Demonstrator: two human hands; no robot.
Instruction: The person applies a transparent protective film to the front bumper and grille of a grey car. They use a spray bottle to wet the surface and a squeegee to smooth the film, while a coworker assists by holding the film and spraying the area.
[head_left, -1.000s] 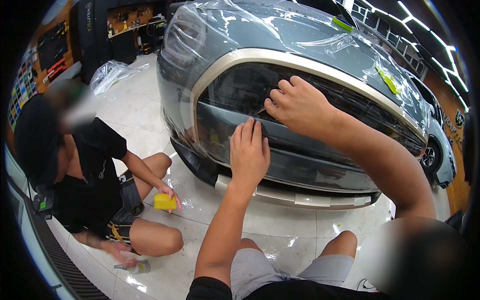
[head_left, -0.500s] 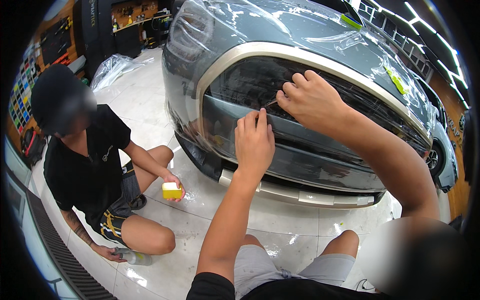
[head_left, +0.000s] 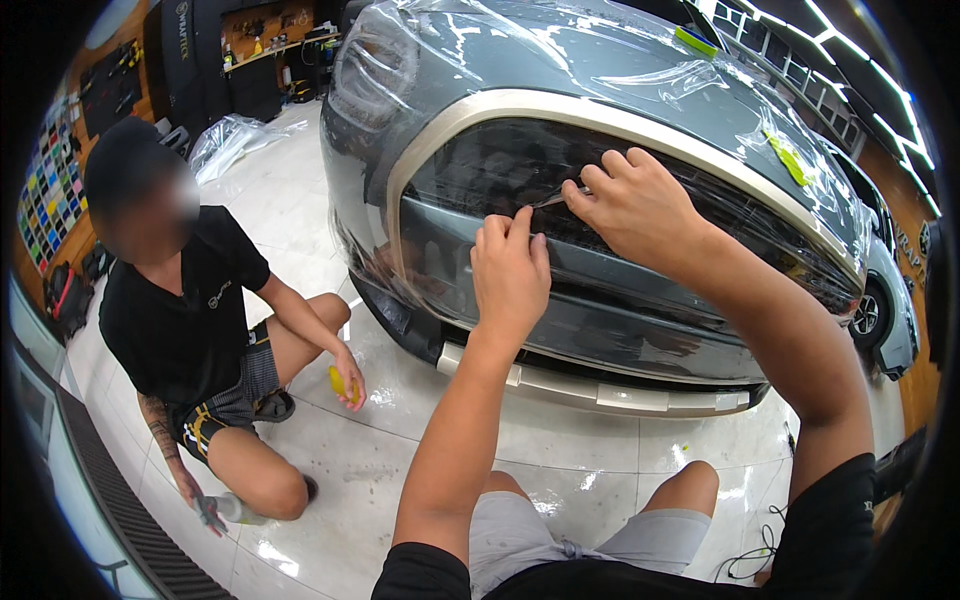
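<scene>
Clear wrinkled film (head_left: 665, 85) covers the front of a dark grey car (head_left: 560, 75). My right hand (head_left: 640, 205) is closed in front of the dark grille panel (head_left: 480, 160), pinching a thin grey sliver (head_left: 562, 198). Whether that is a slim blade or a strip of film, I cannot tell. Its tip reaches the index finger of my left hand (head_left: 512, 265). That hand lies against the panel just below and left, index finger stretched out, thumb apart and the other fingers partly bent. A pale beige trim band (head_left: 440, 135) arches around the panel.
At the left a person (head_left: 190, 300) squats, holding a yellow block (head_left: 345, 385) and a spray bottle (head_left: 235, 508). Yellow-green squeegees (head_left: 790, 160) rest on the car's film. Crumpled film (head_left: 235, 140) lies on the floor behind, and a black cable (head_left: 755, 560) at the lower right.
My right hand has shifted slightly right and down, showing more of the grey sliver; my left hand stays nearly in place. The squatting person has leaned right, and turned the yellow block.
</scene>
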